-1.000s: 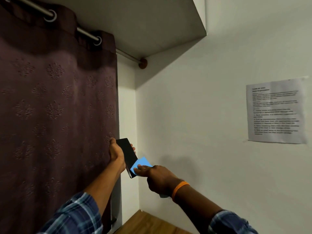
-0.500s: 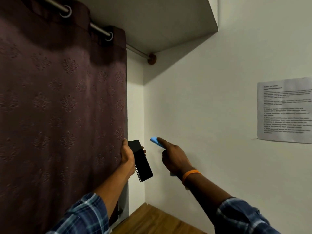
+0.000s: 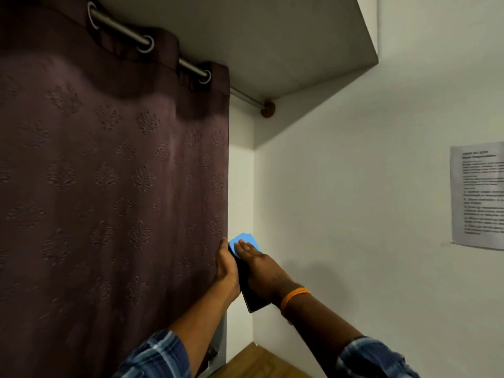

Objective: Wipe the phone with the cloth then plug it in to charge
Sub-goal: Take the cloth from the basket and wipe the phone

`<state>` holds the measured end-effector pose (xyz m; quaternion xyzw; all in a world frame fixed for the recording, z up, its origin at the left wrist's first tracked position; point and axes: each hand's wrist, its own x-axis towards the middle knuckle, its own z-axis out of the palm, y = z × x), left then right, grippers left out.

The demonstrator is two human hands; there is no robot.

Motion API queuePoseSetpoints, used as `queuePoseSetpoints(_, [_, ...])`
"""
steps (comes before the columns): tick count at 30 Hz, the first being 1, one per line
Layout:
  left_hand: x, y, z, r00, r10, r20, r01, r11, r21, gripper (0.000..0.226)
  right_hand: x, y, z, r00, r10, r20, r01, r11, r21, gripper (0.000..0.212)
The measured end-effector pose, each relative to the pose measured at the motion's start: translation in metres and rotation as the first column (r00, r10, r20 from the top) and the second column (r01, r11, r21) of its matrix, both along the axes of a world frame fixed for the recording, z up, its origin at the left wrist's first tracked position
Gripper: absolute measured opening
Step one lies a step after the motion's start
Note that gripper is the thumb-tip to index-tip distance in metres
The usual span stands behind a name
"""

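My left hand (image 3: pixel 227 266) holds a black phone (image 3: pixel 252 300) upright and tilted, in front of the room corner. Only the phone's lower end shows below my right hand. My right hand (image 3: pixel 263 271), with an orange band at the wrist, lies flat over the phone's face and presses a small blue cloth (image 3: pixel 245 241) against its upper part. The cloth sticks out past my fingertips. No charger or cable is in view.
A dark maroon curtain (image 3: pixel 109 186) hangs from a metal rod (image 3: pixel 122 31) on the left, right beside my left hand. White walls meet in a corner ahead. A printed paper notice (image 3: pixel 477 195) is stuck on the right wall. A wooden surface (image 3: pixel 256 364) lies below.
My right hand, apart from the phone half a second ago with the cloth lifted, has come back down onto the phone's upper part with the cloth. The view has shifted.
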<state>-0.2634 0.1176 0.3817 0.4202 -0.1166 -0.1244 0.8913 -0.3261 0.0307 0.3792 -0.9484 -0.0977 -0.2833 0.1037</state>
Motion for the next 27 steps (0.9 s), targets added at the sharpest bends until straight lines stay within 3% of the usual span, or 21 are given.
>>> queuePoseSetpoints(10, [0.023, 0.013, 0.004, 0.989, 0.09, -0.12, -0.082, 0.994, 0.066, 0.071, -0.002, 0.004, -0.015, 0.998, 0.025, -0.062, -0.026, 0.999, -0.02, 0.071])
queuePoseSetpoints(16, [0.033, 0.014, 0.009, 0.986, 0.147, -0.077, -0.149, 0.989, -0.023, 0.078, -0.026, -0.006, -0.033, 0.994, 0.007, -0.112, -0.012, 0.999, -0.04, 0.083])
queuePoseSetpoints(22, [0.037, 0.013, 0.015, 0.986, 0.146, -0.087, -0.15, 0.987, -0.052, 0.079, -0.046, -0.029, -0.045, 0.989, 0.001, -0.151, -0.017, 0.994, -0.106, 0.075])
queuePoseSetpoints(27, [0.032, 0.004, 0.018, 0.987, 0.154, -0.035, -0.155, 0.988, -0.02, 0.077, -0.058, -0.039, -0.041, 0.998, -0.001, -0.065, -0.003, 0.999, -0.054, 0.069])
